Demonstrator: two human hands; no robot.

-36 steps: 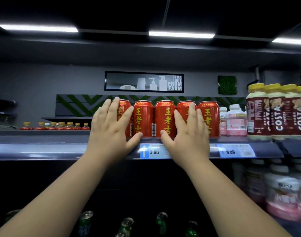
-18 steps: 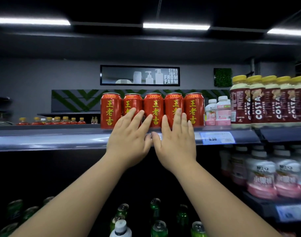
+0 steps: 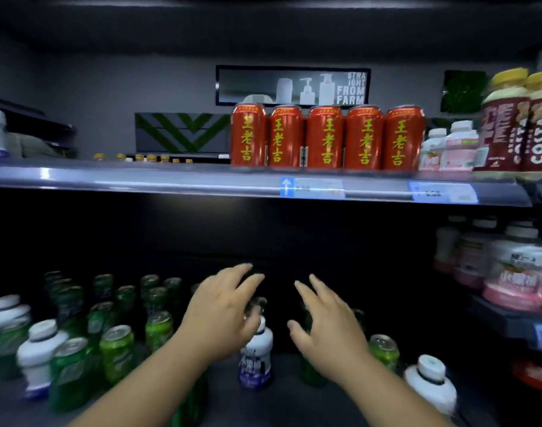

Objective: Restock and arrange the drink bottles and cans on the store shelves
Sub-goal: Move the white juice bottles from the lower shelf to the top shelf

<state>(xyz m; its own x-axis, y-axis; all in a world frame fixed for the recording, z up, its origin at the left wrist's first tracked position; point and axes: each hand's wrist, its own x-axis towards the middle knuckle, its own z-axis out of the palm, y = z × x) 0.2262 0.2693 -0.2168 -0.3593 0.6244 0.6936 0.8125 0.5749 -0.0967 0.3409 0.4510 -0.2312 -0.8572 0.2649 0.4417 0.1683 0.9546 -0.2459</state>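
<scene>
Both hands are now lowered from the top shelf (image 3: 140,177), where they were laid against the red cans (image 3: 325,138) half a second ago, to the lower shelf (image 3: 282,405). The five red cans are left standing upright in a tight row at the front edge of the top shelf, above a blue-arrowed price tag (image 3: 312,188). Small pink-labelled bottles (image 3: 448,149) are placed just beside the last can on the right, and yellow-capped Costa bottles (image 3: 516,127) are ranged beyond them.

The left hand (image 3: 223,309) is held with fingers spread and lightly curved, and nothing is gripped by it. Its thumb is seen just above a white bottle with a purple label (image 3: 255,362), though contact cannot be made out through the blur. The right hand (image 3: 325,325) is likewise held loose and spread, with nothing grasped, over a dark green bottle (image 3: 309,371). A gap is seen between the two hands.

Green cans (image 3: 117,349) and white-capped bottles (image 3: 38,349) are crowded on the lower shelf to the left of the hands. One more green can (image 3: 383,349) and another white bottle (image 3: 429,383) are seen to the right. Larger pink-banded bottles (image 3: 516,272) are ranged on a side shelf at the far right.
</scene>
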